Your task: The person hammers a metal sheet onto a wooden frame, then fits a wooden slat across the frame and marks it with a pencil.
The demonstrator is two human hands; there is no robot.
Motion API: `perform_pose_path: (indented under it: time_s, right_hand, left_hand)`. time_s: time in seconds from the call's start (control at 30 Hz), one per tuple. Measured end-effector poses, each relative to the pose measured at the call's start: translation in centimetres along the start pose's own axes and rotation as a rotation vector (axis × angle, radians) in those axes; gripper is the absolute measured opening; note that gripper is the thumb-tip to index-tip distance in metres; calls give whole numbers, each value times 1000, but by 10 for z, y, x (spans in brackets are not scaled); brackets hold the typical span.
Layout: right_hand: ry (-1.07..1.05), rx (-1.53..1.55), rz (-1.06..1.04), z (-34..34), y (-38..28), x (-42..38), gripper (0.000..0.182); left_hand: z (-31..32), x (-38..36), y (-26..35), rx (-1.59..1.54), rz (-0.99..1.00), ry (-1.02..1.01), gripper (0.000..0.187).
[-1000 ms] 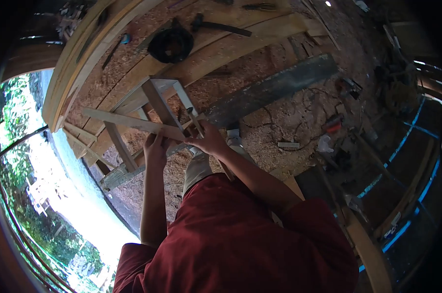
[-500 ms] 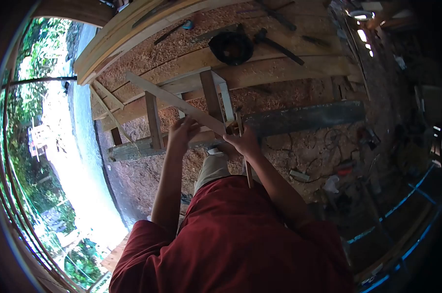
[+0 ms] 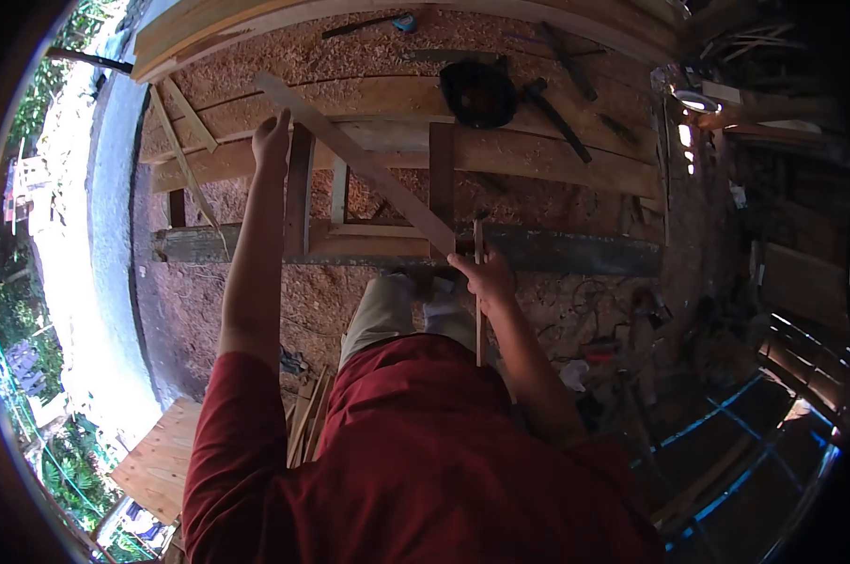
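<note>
A flat, pale wooden board [image 3: 368, 174] slants from the upper left down to my right hand [image 3: 486, 276]. That hand grips its near end, thumb on top, and also holds a thin wooden stick [image 3: 481, 334] that points back toward my body. My left hand [image 3: 272, 141] is at the far end of the board, fingers curled in at its edge; part of the grip is hidden. Beneath the board lies a wooden frame [image 3: 298, 193] with upright and cross pieces.
A plank workbench [image 3: 368, 99] strewn with shavings bears a black bowl-like container [image 3: 478, 92], a hammer [image 3: 558, 122], a blue-ended tool [image 3: 403, 23] and other tools. Thin strips [image 3: 185, 150] lean at the left. A dark beam [image 3: 575, 249] runs along the near side. Plywood [image 3: 162, 461] lies lower left.
My left hand has slid from the board's near part out to its far end, the arm now stretched. My right hand keeps its hold on board and stick. The view has shifted.
</note>
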State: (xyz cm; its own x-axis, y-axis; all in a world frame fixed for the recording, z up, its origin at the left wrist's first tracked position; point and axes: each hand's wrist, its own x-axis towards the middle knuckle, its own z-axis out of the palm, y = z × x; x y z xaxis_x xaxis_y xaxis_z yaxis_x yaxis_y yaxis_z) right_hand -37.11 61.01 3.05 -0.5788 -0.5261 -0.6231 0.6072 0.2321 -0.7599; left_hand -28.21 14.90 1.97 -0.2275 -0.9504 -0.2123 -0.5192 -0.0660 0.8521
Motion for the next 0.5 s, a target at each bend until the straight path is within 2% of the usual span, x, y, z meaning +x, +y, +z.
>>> perform_pose_path:
  time_s: [0.03, 0.17, 0.23, 0.33, 0.5]
  right_hand:
    - [11, -27, 79, 3, -6, -3, 37]
    - [118, -118, 74, 11, -4, -6, 33]
    - [174, -123, 218, 10, -5, -5, 36]
    - [208, -106, 223, 15, -6, -7, 38]
    - [261, -125, 222, 20, -4, -7, 38]
  left_hand:
    - [4, 16, -3, -24, -20, -32, 53]
    - [18, 45, -18, -300, -160, -158, 48]
    - [22, 42, -16, -418, -142, -207, 51]
    - [20, 41, -29, -590, -154, -224, 43]
    - [8, 38, -39, -613, -185, -180, 42]
